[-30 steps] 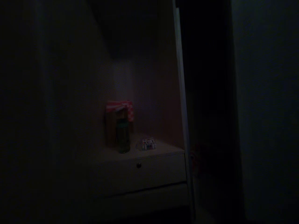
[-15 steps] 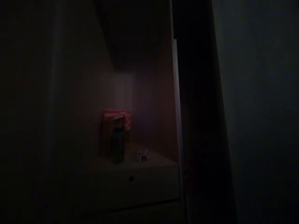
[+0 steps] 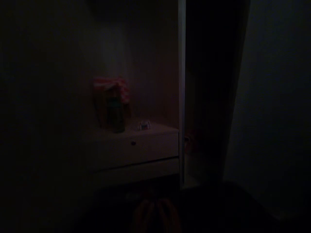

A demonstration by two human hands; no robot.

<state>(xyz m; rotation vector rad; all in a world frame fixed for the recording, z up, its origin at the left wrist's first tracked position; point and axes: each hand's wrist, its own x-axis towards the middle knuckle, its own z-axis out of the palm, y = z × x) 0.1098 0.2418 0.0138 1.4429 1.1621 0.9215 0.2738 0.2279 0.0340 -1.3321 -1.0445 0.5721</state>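
The scene is very dark. At the bottom edge a dim reddish shape with finger-like lobes [image 3: 155,215] shows; it may be one of my hands, and I cannot make out which or what it holds. Ahead is an open cupboard niche. On its pale shelf top [image 3: 160,129] stands a box with a red-and-white checked top [image 3: 102,97]. A green bottle [image 3: 116,116] stands in front of the box. A small white patterned object [image 3: 144,125] lies to the bottle's right.
Below the shelf top is a drawer front with a small round knob [image 3: 133,143]. A pale vertical panel edge [image 3: 181,97] bounds the niche on the right. Beyond it are a dark gap with a faint red thing [image 3: 190,144] and a plain wall [image 3: 274,97].
The view has tilted down and shifted, so the shelf and its things now sit higher in the picture. The finger-like shape has come into view at the bottom edge.
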